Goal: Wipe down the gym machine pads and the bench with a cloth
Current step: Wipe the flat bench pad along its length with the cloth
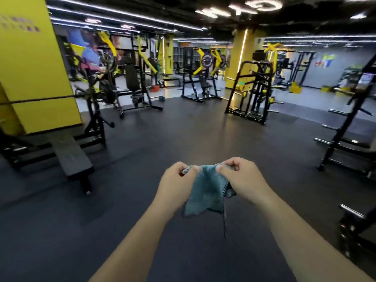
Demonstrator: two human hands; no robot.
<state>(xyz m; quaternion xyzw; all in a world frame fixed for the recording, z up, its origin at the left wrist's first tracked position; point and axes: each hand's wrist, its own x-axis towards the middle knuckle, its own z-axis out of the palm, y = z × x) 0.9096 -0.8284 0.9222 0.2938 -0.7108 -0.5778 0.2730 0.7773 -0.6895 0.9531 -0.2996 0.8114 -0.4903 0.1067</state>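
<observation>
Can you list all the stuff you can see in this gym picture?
cloth: one, teal, hanging between both hands, mid-air
bench: one, grey pad, left foreground
pillars: two, yellow, near left and far centre
weight machines: several, black and yellow, across the back
rack: one, black, right side
floor: dark, bare middle
left hand: one, pinches cloth's top edge
right hand: one, pinches cloth's top edge

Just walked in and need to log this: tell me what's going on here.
A person stands on the gym floor holding a teal cloth up in front of them, the left hand and right hand each pinching its top edge. The cloth hangs free and touches no equipment. A bench sits ahead to the left; nothing is being wiped at this moment.
</observation>
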